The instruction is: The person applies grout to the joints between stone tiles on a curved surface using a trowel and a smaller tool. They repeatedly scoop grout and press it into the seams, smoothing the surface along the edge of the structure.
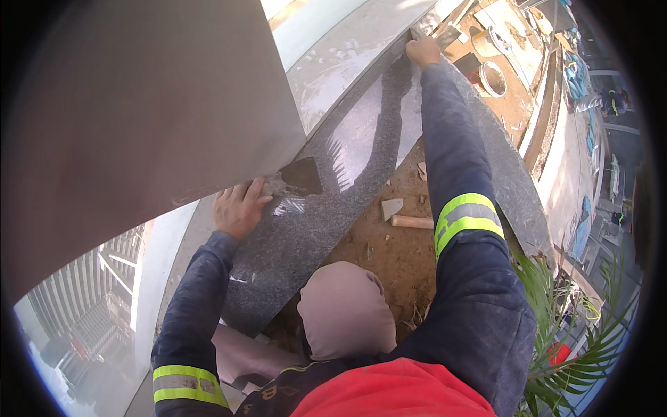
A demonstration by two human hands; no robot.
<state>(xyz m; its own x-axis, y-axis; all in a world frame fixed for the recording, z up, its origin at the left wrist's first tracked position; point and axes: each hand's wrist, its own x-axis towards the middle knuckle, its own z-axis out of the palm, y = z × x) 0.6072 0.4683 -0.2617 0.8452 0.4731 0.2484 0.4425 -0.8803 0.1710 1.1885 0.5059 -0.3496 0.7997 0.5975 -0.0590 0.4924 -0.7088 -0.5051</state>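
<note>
A long polished dark grey stone slab [278, 243] runs from the lower left to the upper right in front of me. My left hand [240, 208] lies on its left part, fingers stretched out, next to the foot of a broad grey-brown panel [153, 104]. Beside those fingertips is a dark cut-out [302, 176] with rough greyish material at its edge. My right arm reaches far forward. There my right hand [422, 51] is closed at the slab's far end, its fingertips partly hidden.
Bare soil below holds a wooden handle [412, 222] and a broken stone piece [392, 208]. White buckets [492, 79] stand at the far right. Another grey slab [511, 163] lies right of my arm. Palm leaves [577, 347] are at lower right. A person [615, 103] is in the distance.
</note>
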